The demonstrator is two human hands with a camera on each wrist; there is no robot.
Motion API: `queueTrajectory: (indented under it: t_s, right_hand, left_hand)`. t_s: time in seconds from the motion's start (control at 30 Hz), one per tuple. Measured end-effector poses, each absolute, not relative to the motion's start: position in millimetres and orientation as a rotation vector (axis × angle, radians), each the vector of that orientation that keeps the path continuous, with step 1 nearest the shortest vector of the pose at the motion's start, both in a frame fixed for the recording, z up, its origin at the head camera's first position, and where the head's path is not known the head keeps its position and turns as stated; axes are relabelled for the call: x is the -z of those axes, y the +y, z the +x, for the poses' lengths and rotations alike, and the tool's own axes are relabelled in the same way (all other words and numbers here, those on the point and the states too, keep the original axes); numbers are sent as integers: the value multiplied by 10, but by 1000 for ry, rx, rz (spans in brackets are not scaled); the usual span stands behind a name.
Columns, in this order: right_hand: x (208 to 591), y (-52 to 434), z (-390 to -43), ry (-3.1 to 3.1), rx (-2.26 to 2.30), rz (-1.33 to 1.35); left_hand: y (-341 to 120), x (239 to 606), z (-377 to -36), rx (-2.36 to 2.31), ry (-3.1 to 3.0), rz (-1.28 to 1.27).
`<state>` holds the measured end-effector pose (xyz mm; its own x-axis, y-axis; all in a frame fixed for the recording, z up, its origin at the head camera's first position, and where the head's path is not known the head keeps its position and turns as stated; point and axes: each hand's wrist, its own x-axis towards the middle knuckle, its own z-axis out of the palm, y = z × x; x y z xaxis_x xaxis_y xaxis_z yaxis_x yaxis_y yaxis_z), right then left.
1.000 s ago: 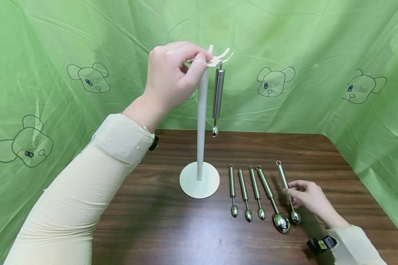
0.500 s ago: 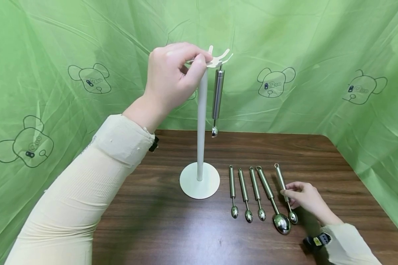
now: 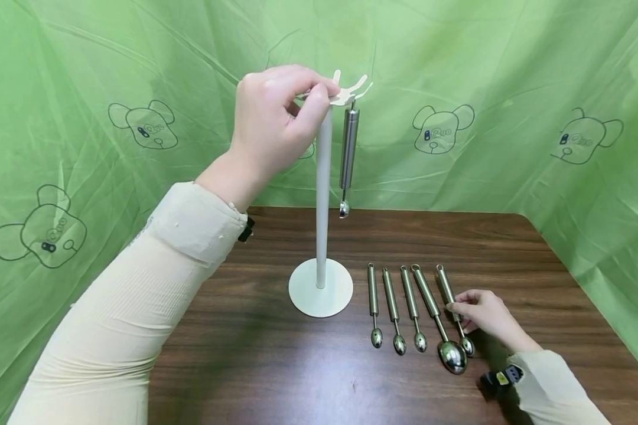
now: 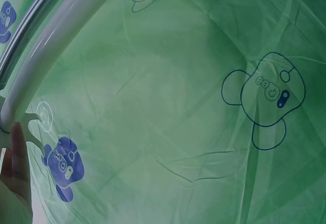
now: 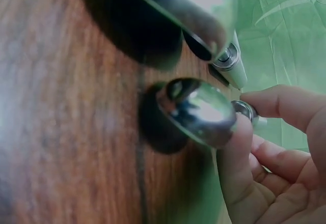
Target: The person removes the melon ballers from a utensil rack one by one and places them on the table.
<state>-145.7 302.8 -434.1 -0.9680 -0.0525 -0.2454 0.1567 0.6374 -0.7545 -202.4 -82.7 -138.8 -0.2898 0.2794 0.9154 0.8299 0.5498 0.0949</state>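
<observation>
My left hand (image 3: 279, 112) pinches the top of a white hook stand (image 3: 324, 195), its fingers at the flat, pronged hook piece. From one prong hangs a steel scoop (image 3: 349, 150), small bowl down, beside the post. On the right of the table my right hand (image 3: 486, 316) pinches a small steel scoop (image 3: 445, 286) by its handle, thumb and finger on either side. The right wrist view shows that scoop's bowl (image 5: 198, 112) rounded side up, low at the wood. Just left of it lies a large-bowled steel spoon (image 3: 452, 357).
Several small steel scoops (image 3: 408, 295) lie in a row on the brown wooden table (image 3: 244, 378), between the stand's round base (image 3: 319, 301) and the large spoon. Green cloth (image 3: 489, 59) with printed bear outlines encloses the back and sides.
My right hand has slid a little to the left with the scoop, bringing it closer to the large spoon. The left hand and the hanging scoop look nearly unchanged.
</observation>
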Motion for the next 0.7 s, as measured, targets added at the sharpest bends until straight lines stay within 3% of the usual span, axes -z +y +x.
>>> queueTrajectory:
  t_s: [0.7]
  right_hand:
    - [4361, 2987, -1512, 2577, 1235, 144]
  left_hand:
    - [-818, 1389, -2029, 716, -1826, -896]
